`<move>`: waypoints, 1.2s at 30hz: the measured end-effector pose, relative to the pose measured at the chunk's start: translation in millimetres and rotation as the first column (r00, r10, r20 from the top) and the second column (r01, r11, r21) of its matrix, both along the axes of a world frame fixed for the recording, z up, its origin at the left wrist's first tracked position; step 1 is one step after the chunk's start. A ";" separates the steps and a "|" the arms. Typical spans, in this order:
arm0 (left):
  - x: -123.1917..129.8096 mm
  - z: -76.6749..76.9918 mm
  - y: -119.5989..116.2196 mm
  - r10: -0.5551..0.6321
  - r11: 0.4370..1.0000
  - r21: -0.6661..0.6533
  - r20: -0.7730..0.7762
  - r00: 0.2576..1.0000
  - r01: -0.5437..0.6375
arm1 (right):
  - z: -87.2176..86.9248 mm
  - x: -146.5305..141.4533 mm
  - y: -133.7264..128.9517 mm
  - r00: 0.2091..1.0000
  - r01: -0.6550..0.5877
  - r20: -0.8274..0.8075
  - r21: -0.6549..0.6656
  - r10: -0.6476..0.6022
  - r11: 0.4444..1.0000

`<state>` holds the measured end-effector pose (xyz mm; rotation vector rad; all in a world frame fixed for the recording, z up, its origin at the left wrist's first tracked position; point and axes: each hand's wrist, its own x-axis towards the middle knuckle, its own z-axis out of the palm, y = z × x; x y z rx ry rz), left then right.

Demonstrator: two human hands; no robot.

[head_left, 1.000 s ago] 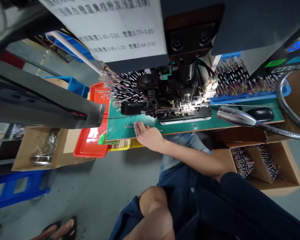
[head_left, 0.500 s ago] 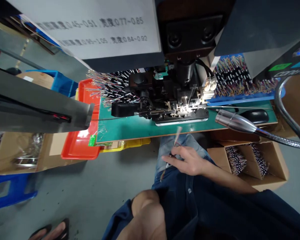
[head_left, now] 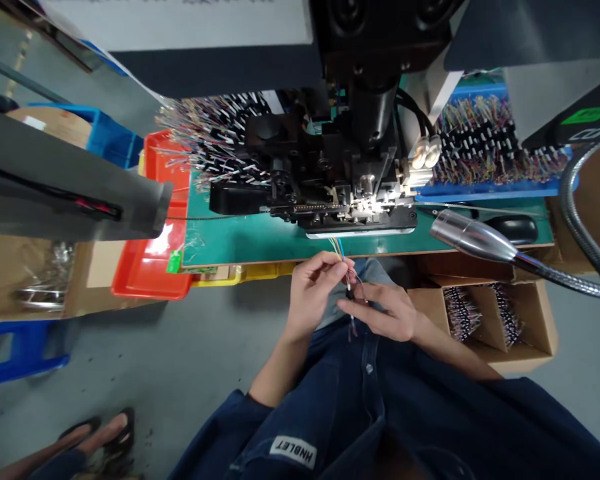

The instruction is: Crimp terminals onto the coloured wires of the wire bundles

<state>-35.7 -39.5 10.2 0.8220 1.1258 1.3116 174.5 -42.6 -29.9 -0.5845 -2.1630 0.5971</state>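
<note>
Both of my hands hold one small wire harness [head_left: 349, 292] in front of the green bench's edge. My left hand [head_left: 313, 287] pinches its thin coloured wires between thumb and fingers, and the loose wire ends fan out toward the bench. My right hand [head_left: 385, 310] is closed around the harness lower down, near its dark sleeve; more wire ends hang below. Just beyond the fingertips stands a black crimping machine [head_left: 350, 207], its lit working point apart from the wires.
Bundles of harnesses lie behind the machine on the left [head_left: 220, 147] and in a blue tray [head_left: 490, 190] on the right. A lamp [head_left: 473, 237] and a black mouse [head_left: 515, 229] sit at right. A red tray [head_left: 150, 277] is left; a divided carton [head_left: 530, 357] stands lower right. Another person's foot [head_left: 115, 427] shows lower left.
My left hand has come up from below and now pinches the wires, which my right hand alone held before. The view has shifted slightly, and the wire ends now point at the bench.
</note>
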 end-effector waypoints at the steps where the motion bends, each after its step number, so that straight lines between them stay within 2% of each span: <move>1: 1.2 0.8 1.5 0.012 1.000 -0.007 0.031 0.999 -0.012 | 2.4 2.2 -0.1 0.998 0.042 -0.037 0.011 -0.041 0.999; 2: 2.0 1.5 2.9 0.019 1.000 -0.012 0.055 0.998 -0.018 | 5.9 5.1 0.2 0.990 0.097 -0.104 -0.010 -0.098 0.995; 3: 2.5 1.9 4.2 0.020 1.000 -0.014 0.069 0.997 -0.019 | 10.5 8.3 1.1 0.970 0.147 -0.182 -0.090 -0.162 0.985; 4: 3.1 2.0 5.2 0.017 1.000 -0.015 0.071 0.997 -0.016 | 15.9 11.3 2.7 0.943 0.175 -0.241 -0.226 -0.229 0.958; 6: 4.5 1.6 6.4 0.009 1.000 -0.016 0.047 0.999 -0.008 | 27.9 15.3 8.6 0.901 0.157 -0.279 -0.507 -0.333 0.848; 8: 6.8 1.4 6.8 0.015 1.000 0.001 -0.001 1.000 -0.015 | 40.1 14.9 16.9 0.930 0.109 -0.204 -0.641 -0.305 0.760; 11: 10.3 3.1 6.7 0.045 0.996 0.077 -0.100 0.994 -0.038 | 54.9 6.8 29.1 0.989 0.045 -0.077 -0.653 -0.125 0.756; 13: 11.6 4.7 6.2 0.050 0.994 0.104 -0.134 0.990 -0.037 | 60.7 0.1 33.3 0.993 0.013 -0.077 -0.662 -0.085 0.749; 16: 13.0 6.7 5.9 0.028 0.997 0.072 -0.073 0.997 -0.023 | 61.8 -6.0 30.9 0.986 0.000 -0.122 -0.672 -0.110 0.741; 19: 15.9 9.2 8.2 0.056 0.998 0.023 0.078 0.995 -0.058 | 54.3 -5.8 21.6 0.975 0.030 -0.157 -0.611 -0.158 0.791; 21: 18.6 11.3 10.9 0.109 0.994 0.012 0.160 0.981 -0.112 | 46.7 -3.1 16.0 0.963 0.037 -0.193 -0.593 -0.186 0.804; 24: 22.1 12.7 13.2 0.132 0.990 0.035 0.181 0.975 -0.140 | 37.4 4.3 15.3 0.954 -0.016 -0.236 -0.657 -0.186 0.754; 26: 23.5 11.5 12.7 0.100 0.993 0.048 0.138 0.985 -0.107 | 36.4 10.8 20.9 0.949 -0.063 -0.260 -0.708 -0.177 0.703; 27: 23.9 10.5 12.1 0.087 0.994 0.055 0.108 0.990 -0.093 | 38.1 13.9 24.6 0.944 -0.067 -0.272 -0.716 -0.188 0.695; 31: 24.1 7.9 9.7 0.098 0.989 0.119 -0.051 0.994 -0.091 | 56.2 17.0 35.2 0.930 0.015 -0.274 -0.638 -0.246 0.770; 36: 22.3 10.5 9.2 0.138 0.971 0.218 -0.161 0.977 -0.101 | 75.8 1.4 30.6 0.950 0.120 -0.171 -0.574 -0.262 0.810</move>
